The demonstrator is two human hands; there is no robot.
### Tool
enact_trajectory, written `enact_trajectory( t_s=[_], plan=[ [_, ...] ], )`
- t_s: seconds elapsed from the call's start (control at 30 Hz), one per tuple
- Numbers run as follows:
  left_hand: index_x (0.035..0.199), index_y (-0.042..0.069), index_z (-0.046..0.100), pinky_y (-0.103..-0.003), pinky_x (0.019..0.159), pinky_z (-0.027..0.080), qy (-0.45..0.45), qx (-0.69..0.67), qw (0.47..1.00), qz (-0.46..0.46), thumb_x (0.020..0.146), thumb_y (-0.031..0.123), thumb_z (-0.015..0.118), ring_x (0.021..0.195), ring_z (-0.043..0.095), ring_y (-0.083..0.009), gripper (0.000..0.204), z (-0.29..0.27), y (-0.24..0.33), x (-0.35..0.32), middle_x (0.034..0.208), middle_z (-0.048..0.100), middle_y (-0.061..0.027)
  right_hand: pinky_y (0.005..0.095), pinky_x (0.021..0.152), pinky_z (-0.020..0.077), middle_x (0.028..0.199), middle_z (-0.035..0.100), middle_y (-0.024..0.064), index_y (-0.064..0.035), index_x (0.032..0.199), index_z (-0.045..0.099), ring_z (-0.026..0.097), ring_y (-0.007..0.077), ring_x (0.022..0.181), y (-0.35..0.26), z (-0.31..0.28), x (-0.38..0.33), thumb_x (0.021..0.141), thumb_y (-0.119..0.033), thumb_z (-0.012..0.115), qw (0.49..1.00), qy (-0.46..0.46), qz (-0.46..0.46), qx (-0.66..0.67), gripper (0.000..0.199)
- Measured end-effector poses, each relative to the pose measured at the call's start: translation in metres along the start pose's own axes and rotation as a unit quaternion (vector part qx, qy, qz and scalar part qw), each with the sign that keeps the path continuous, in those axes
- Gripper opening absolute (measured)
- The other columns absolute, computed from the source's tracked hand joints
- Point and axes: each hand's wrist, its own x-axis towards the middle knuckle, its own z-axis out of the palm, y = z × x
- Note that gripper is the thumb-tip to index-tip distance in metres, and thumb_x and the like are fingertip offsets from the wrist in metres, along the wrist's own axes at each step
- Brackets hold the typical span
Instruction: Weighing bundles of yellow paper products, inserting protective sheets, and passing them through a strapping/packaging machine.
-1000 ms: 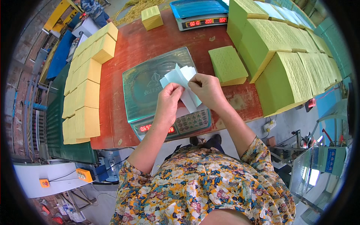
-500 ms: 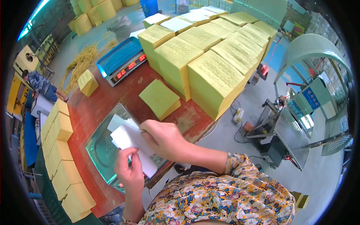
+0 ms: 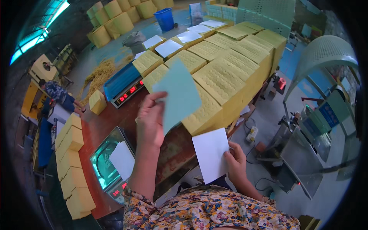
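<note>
My left hand [image 3: 149, 122] is raised, pinching a pale blue-green sheet [image 3: 179, 94] by its left edge. The sheet is tilted in front of the big yellow paper stacks and hides part of them. Lower and to the right, my right hand [image 3: 237, 163] grips a white sheet [image 3: 210, 155] at its right edge; whether it is one sheet or several I cannot tell. On the glossy tray of a digital scale [image 3: 99, 165], left of my left forearm, lie white sheets [image 3: 122, 160]. Between my hands the two held sheets are apart.
Yellow paper stacks [image 3: 226, 74], some with white sheets on top, fill the table's far right. A row of yellow bundles [image 3: 73, 166] lines the left edge. A second scale with a blue tray [image 3: 120, 82] stands behind. Metal machinery [image 3: 306, 142] is at right; a person [image 3: 59, 94] bends far left.
My hands have moved apart from over the near scale: the left rose with the blue-green sheet, the right went rightward with white paper. White sheets now lie on the scale. The view has shifted.
</note>
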Motion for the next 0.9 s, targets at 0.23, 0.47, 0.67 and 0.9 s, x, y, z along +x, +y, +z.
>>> enact_trajectory(
  t_s=[0.23,0.47,0.67,0.9],
  plan=[
    [0.11,0.003,0.064,-0.02,0.057,0.031,0.066,0.352,0.933,-0.04,0.093,0.004,0.055,0.063,0.037,-0.0009,0.019,-0.002,-0.056,0.002,0.072,0.047,0.0078,0.0216,0.073,0.0433,0.096,0.063,0.0022,0.001,0.123,0.053,0.055,0.0043,0.084,-0.009,-0.068,0.048,0.093,0.0,0.053,0.988,-0.139,0.052,-0.046,0.031],
    [0.111,0.001,0.064,-0.02,0.061,0.037,0.067,0.374,0.921,-0.091,0.094,0.004,0.053,0.067,0.046,-0.0016,0.021,0.009,-0.057,0.005,0.08,0.056,0.0039,0.023,0.076,0.0461,0.095,0.065,0.0028,0.0015,0.121,0.055,0.058,0.0068,0.085,-0.021,-0.071,0.085,0.093,-0.002,0.054,0.973,-0.211,0.088,-0.026,0.028],
    [0.11,0.0,0.066,-0.02,0.06,0.038,0.101,0.429,0.894,-0.079,0.094,0.005,0.052,0.066,0.046,-0.0019,0.021,0.015,-0.064,0.004,0.078,0.057,0.0035,0.0234,0.078,0.0456,0.097,0.065,0.0023,0.0013,0.12,0.056,0.058,0.007,0.088,-0.014,-0.072,0.085,0.093,-0.002,0.055,0.958,-0.254,0.132,-0.01,0.027],
    [0.108,0.0,0.069,-0.022,0.054,0.036,0.107,0.491,0.863,-0.052,0.093,0.007,0.055,0.059,0.043,-0.0019,0.022,0.025,-0.065,0.006,0.069,0.055,0.004,0.0227,0.077,0.0449,0.095,0.064,0.0013,-0.0005,0.118,0.057,0.057,0.0069,0.085,0.0,-0.08,0.091,0.093,-0.004,0.056,0.959,-0.249,0.134,-0.013,0.026]
  ],
)
